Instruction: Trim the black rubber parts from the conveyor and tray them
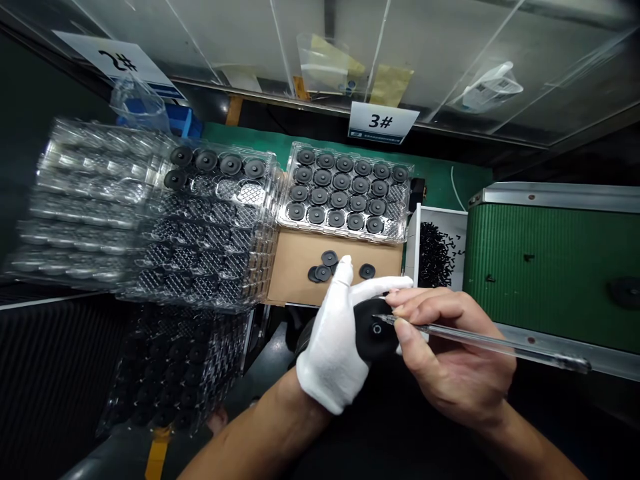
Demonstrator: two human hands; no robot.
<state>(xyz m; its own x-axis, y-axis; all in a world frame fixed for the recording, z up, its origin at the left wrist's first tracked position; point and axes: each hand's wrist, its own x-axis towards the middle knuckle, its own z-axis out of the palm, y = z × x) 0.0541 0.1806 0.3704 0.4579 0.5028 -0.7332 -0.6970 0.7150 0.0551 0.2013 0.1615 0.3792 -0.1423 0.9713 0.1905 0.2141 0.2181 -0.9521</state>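
Matte black round disc sits in the white-gloved left hand, thumb and index finger spread, other fingers partly hidden but apparently curled around its rim. Bare right hand pinches a clear plastic pen, tip over the disc near its centre (contact not resolvable). Judged: disc light, fairly stiff, best held by the rim; pen light, rigid, slick, best gripped near the tip.

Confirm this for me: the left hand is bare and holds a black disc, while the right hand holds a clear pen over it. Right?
Not quite: the left hand isn't bare; the head view shows it in a white glove. It does hold a black disc, and the right hand holds a clear pen over it.
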